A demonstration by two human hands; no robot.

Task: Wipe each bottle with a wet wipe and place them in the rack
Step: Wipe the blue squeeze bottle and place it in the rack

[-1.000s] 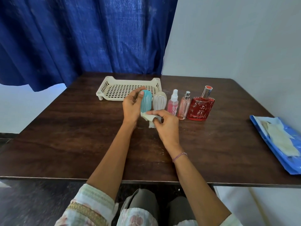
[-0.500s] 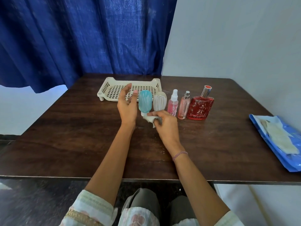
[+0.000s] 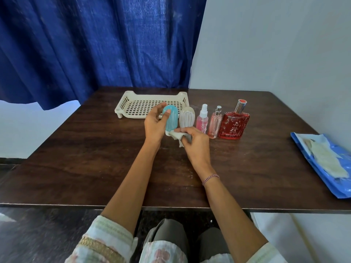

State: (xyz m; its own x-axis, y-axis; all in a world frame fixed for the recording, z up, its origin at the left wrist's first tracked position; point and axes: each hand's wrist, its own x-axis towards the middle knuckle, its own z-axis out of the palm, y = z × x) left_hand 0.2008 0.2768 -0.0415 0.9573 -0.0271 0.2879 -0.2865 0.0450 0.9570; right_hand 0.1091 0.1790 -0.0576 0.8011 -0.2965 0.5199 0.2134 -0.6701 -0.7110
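Five bottles were lined up in a row on the dark counter [image 3: 85,158], just in front of the cream rack [image 3: 118,110], which sat near the back edge by the blue curtain [image 3: 95,44]. The left hand [image 3: 154,126] held the blue bottle [image 3: 171,118] at the left end of the row. Its grip was curled round the bottle, thumb on the front and fingers behind. The bottle was upright with its pale cap down, but I could not tell if it touched the counter. The right hand [image 3: 195,143] had its grip pinching a crumpled wet wipe [image 3: 175,134] between thumb and fingers, and the wipe touched the low end of the blue bottle. Just beside it on the right stood a grey ribbed bottle [image 3: 187,118], partly hidden by the right hand. Next came a small pink spray bottle [image 3: 202,119], then a thin pink glass bottle [image 3: 215,124], then a big red bottle [image 3: 234,124] with a silver neck. Well apart, at the right edge of the counter, lay a blue pack of wipes [image 3: 326,177] — one pale wipe lay on top of it. A thin bracelet [image 3: 210,178] sat on the right wrist.
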